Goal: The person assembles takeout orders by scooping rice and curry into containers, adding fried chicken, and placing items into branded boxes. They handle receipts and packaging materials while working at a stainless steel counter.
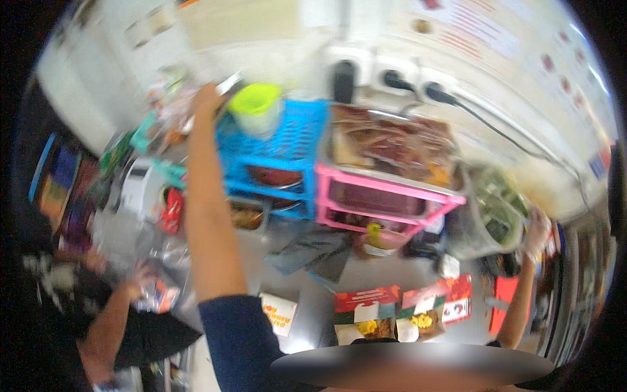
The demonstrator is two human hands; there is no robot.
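My left arm stretches to the back left, where my left hand (205, 100) is beside a lime-lidded plastic tub (257, 110). A blurred white and dark thing (229, 84) shows at its fingers; whether I grip it is unclear. My right hand (536, 230), in a clear plastic glove, is at the right side of a clear container (468, 240) of green leaves (499, 215). Blur hides whether its fingers hold the rim. Close before me, two open food boxes (345, 335) with red and green flaps hold yellow food (421, 321) and browned pieces.
A blue plastic rack (313, 161) and pink rack (392, 188) stand along the wall, a metal tray of bagged food (392, 147) atop the pink one. Plugs (438, 93) and a cable line the wall. Left, another person's hands (132, 284) handle a plastic bag (159, 296).
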